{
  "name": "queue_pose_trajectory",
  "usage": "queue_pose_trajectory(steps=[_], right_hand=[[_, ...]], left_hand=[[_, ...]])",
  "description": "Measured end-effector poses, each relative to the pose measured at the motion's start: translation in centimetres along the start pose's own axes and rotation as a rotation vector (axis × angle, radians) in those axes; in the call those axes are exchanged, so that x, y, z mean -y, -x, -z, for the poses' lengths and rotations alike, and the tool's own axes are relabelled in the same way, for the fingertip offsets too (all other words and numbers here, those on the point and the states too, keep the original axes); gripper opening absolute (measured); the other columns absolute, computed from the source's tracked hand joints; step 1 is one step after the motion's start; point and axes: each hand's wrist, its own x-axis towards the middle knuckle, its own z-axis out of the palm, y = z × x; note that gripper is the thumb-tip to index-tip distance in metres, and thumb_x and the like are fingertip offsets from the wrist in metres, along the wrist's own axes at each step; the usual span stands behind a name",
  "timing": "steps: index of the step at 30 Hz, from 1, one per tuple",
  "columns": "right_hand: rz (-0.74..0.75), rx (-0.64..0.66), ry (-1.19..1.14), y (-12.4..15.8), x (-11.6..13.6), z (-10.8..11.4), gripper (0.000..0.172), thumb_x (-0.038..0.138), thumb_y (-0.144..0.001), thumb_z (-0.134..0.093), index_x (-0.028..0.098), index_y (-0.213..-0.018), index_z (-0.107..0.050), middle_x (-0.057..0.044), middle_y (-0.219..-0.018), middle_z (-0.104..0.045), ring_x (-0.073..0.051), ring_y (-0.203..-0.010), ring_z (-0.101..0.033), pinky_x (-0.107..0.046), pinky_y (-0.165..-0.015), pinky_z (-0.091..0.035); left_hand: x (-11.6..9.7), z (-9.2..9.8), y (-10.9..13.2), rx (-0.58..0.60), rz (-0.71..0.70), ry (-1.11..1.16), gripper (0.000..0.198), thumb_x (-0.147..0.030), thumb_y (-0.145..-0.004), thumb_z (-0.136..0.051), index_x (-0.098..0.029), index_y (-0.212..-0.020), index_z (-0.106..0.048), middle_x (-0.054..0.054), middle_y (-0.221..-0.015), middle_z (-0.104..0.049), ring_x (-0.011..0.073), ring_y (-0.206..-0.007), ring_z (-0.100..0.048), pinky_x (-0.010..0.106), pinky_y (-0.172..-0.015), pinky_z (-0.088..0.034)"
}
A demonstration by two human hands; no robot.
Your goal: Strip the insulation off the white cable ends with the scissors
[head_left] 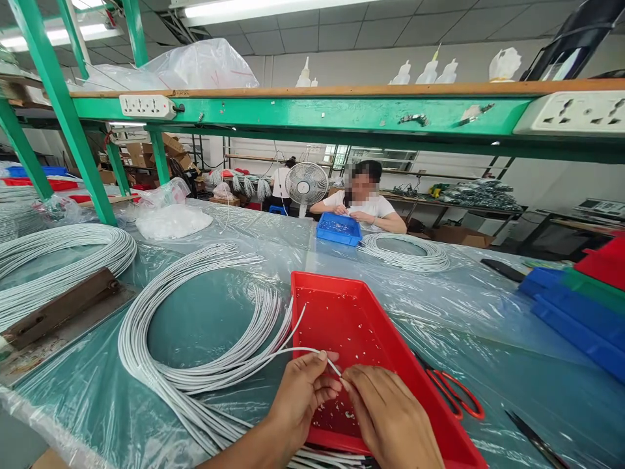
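Observation:
A white cable (303, 350) runs from the large coiled bundle (141, 326) on the left to my hands. My left hand (305, 391) pinches it between thumb and forefinger, a little behind its tip. At the tip, my right hand (385, 407) has its fingers closed on the cable end; whether it holds anything else there is hidden. Both hands are above the near part of a red tray (336, 306), whose floor is dotted with small white scraps. Several cable ends of the bundle lie under my left forearm and along the tray's near side.
Orange-handled scissors (456, 391) lie against the tray's right side, with dark tweezers (534, 440) farther right. Stacked bins (581, 312) stand at the right edge. A metal-edged board (63, 312) and another coil (112, 251) are left. Across the table a person works over a blue tray (339, 229).

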Motion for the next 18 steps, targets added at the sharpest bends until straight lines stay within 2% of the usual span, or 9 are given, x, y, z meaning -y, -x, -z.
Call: queue_pose_trajectory(steps=[2,5,7,12,14,16,18], right_hand=[[-0.046,0.061,-0.091,0.0,0.1,0.0,0.022,0.019,-0.088,-0.035,0.018,-0.083,-0.056,-0.006,-0.076,-0.065,-0.019,-0.066,-0.06,-0.032,-0.065,-0.046],[-0.206,0.137,-0.251,0.1,0.2,0.0,0.018,0.022,-0.088,-0.037,0.02,-0.082,-0.055,-0.005,-0.077,-0.064,-0.019,-0.068,-0.06,-0.03,-0.062,-0.047],[-0.286,0.137,-0.328,0.1,0.3,0.0,0.018,0.023,-0.088,-0.039,0.02,-0.081,-0.056,-0.004,-0.076,-0.064,-0.018,-0.069,-0.06,-0.03,-0.062,-0.047],[-0.31,0.083,-0.387,0.3,-0.4,1.1,0.014,0.024,-0.085,-0.048,0.022,-0.082,-0.062,-0.003,-0.077,-0.068,-0.018,-0.073,-0.063,-0.029,-0.068,-0.049],[-0.4,0.058,-0.333,1.2,-2.2,2.3,0.018,0.03,-0.085,-0.048,0.022,-0.085,-0.065,-0.003,-0.082,-0.07,-0.019,-0.077,-0.064,-0.03,-0.072,-0.05],[-0.579,0.073,-0.212,3.2,-5.2,3.5,0.026,0.041,-0.083,-0.046,0.023,-0.087,-0.066,-0.005,-0.087,-0.071,-0.022,-0.079,-0.066,-0.032,-0.07,-0.052],[-0.771,0.162,0.019,6.5,-9.3,4.4,0.034,0.05,-0.079,-0.045,0.025,-0.088,-0.067,-0.005,-0.085,-0.071,-0.027,-0.064,-0.067,-0.035,-0.049,-0.051]], left_hand=[[0.0,0.2,-0.1,0.011,-0.02,0.003,0.027,-0.03,-0.067,-0.07,-0.007,-0.08,-0.067,0.002,-0.058,-0.061,0.0069,-0.049,-0.055,0.018,-0.054,-0.041],[-0.1,0.3,-0.1,0.046,-0.062,0.006,0.028,-0.03,-0.065,-0.072,-0.009,-0.083,-0.067,0.003,-0.067,-0.062,0.0068,-0.054,-0.055,0.019,-0.058,-0.042],[-0.1,0.4,0.0,0.074,-0.087,0.001,0.027,-0.029,-0.066,-0.071,-0.01,-0.085,-0.067,0.002,-0.065,-0.061,0.0073,-0.056,-0.054,0.02,-0.061,-0.042],[-0.1,0.6,0.0,0.093,-0.157,-0.064,0.021,-0.029,-0.073,-0.066,-0.01,-0.082,-0.065,0.001,-0.066,-0.061,0.0084,-0.059,-0.054,0.02,-0.062,-0.043],[-0.2,0.6,0.1,0.083,-0.178,-0.103,0.022,-0.031,-0.076,-0.063,-0.011,-0.082,-0.062,0.003,-0.07,-0.063,0.0096,-0.06,-0.056,0.021,-0.061,-0.044],[-0.4,0.6,0.3,0.08,-0.171,-0.124,0.022,-0.033,-0.078,-0.06,-0.011,-0.082,-0.059,0.004,-0.071,-0.064,0.0108,-0.06,-0.059,0.023,-0.062,-0.045],[-0.5,0.5,0.4,0.084,-0.15,-0.132,0.023,-0.034,-0.079,-0.058,-0.011,-0.082,-0.056,0.004,-0.07,-0.065,0.0114,-0.059,-0.061,0.023,-0.06,-0.046]])
